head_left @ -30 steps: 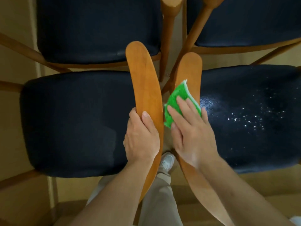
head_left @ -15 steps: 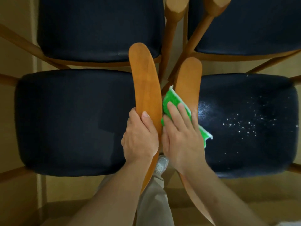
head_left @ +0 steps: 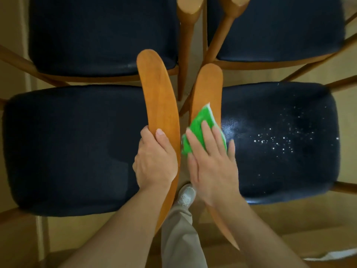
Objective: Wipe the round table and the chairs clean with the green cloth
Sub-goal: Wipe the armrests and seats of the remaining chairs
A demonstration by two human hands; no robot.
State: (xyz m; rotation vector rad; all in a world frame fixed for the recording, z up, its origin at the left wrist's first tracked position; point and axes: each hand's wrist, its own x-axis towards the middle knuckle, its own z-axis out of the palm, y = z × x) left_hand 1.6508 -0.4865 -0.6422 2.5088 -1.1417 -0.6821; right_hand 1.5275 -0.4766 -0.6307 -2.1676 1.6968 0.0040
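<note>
Under the flat right hand (head_left: pixel 211 163), green cloth (head_left: pixel 202 130) half hidden on right backrest (head_left: pixel 207 89); left hand (head_left: pixel 154 161) grip around left backrest (head_left: pixel 156 97).

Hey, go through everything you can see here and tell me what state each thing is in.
Green cloth: pressed flat on right backrest.
Right hand: fingers straight, pressing the cloth.
Left hand: gripping left backrest.
Left backrest: held, not being wiped.
Right backrest: being wiped.
Right seat: speckled with white specks.
Left seat: no specks visible.
</note>
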